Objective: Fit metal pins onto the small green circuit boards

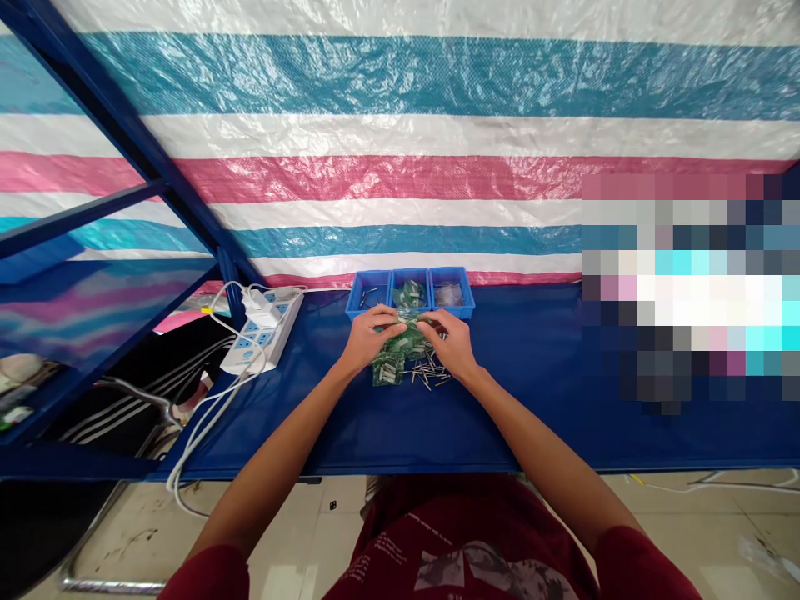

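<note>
Both hands are in the middle of the blue table, pinching a small clear plastic bag (409,317) between them. My left hand (370,337) grips its left side with thumb and fingers closed. On the other side my right hand (451,340) pinches its right edge. Green-tinted bags of small parts (388,371) lie just below the hands. Loose metal screws or pins (428,368) are scattered beside them, partly under my right hand. Behind the hands stand three joined blue bins: a left bin (351,302) with a few metal pieces, a middle bin (392,287) with green bags, a right bin (468,302) with clear bags.
A white power strip (266,333) with plugs and white cables (203,425) lies at the table's left. A blue metal frame (125,125) rises there. Striped plastic sheeting (400,179) hangs behind the blue table (531,417). A blurred-out block covers the right side.
</note>
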